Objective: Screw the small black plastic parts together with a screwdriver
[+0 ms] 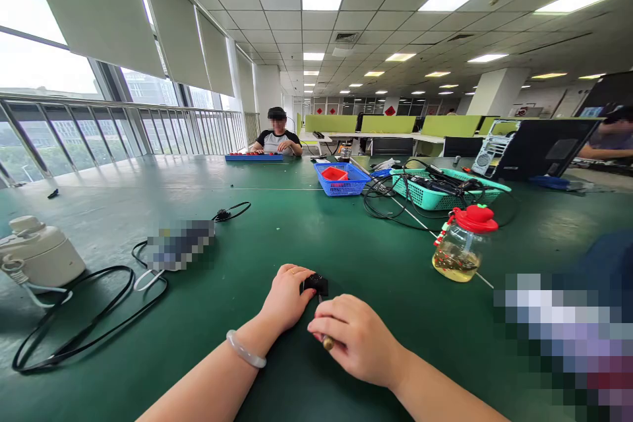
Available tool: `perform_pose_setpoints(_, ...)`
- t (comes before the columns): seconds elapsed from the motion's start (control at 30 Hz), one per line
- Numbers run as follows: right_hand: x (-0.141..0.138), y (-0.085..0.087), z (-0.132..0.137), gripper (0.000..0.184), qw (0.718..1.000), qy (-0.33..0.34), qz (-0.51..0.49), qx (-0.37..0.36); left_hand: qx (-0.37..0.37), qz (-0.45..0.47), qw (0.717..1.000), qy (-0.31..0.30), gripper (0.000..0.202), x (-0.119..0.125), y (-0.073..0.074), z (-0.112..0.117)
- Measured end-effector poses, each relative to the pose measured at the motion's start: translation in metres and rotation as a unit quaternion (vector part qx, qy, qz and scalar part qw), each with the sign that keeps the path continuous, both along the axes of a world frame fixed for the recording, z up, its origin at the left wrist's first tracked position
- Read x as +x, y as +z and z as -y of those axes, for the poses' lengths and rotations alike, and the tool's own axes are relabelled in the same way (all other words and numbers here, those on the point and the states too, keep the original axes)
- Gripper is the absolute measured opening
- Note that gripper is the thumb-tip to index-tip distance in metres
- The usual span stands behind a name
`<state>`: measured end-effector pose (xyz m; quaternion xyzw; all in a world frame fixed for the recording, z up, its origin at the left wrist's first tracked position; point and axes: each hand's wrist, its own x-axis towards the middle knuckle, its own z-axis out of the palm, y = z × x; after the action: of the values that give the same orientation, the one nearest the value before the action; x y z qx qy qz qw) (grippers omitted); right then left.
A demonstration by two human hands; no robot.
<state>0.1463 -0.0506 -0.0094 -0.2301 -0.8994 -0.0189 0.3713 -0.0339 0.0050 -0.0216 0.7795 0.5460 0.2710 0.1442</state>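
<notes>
At lower centre, the left hand [287, 300] pinched a small black part [316, 284] on the green table [306, 231]. The right hand [353, 336] closed around a brass-tipped tool [327, 341] just beside it.

bright, sharp, wide-angle edge distortion

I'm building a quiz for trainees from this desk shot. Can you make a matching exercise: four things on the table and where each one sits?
Things:
1. glass jar with red lid
2. blue basket
3. white jug
4. small black part

Places:
A. far left edge of the table
B. between the left hand and right hand
C. right of the hands
D. mid-table, beside the teal basket

Pairs: 1-C, 2-D, 3-A, 4-B
</notes>
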Motion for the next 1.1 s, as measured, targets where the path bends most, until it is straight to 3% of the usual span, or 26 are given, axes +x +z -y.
perform_pose_setpoints(0.1,-0.011,-0.011,0.004,0.016,0.996,0.037,0.072,0.035,0.001,0.004,1.0,0.0,0.033,0.0,-0.001,-0.001)
perform_pose_setpoints(0.27,-0.02,-0.021,0.009,0.008,0.986,0.036,0.149,0.058,0.003,0.01,1.0,-0.002,0.034,-0.001,-0.003,-0.002)
perform_pose_setpoints(0.67,-0.022,-0.023,0.015,0.007,0.987,0.015,0.139,0.077,-0.03,-0.009,0.999,0.014,0.038,0.003,0.003,0.001)
perform_pose_setpoints(0.87,-0.017,-0.016,0.014,0.023,0.986,0.048,0.154,0.048,-0.033,-0.011,0.999,0.009,0.04,0.004,0.001,-0.001)
perform_pose_setpoints(1.1,-0.007,-0.008,0.007,0.033,0.993,0.02,0.116,0.028,-0.029,-0.012,0.999,0.011,0.035,0.005,0.0,-0.002)
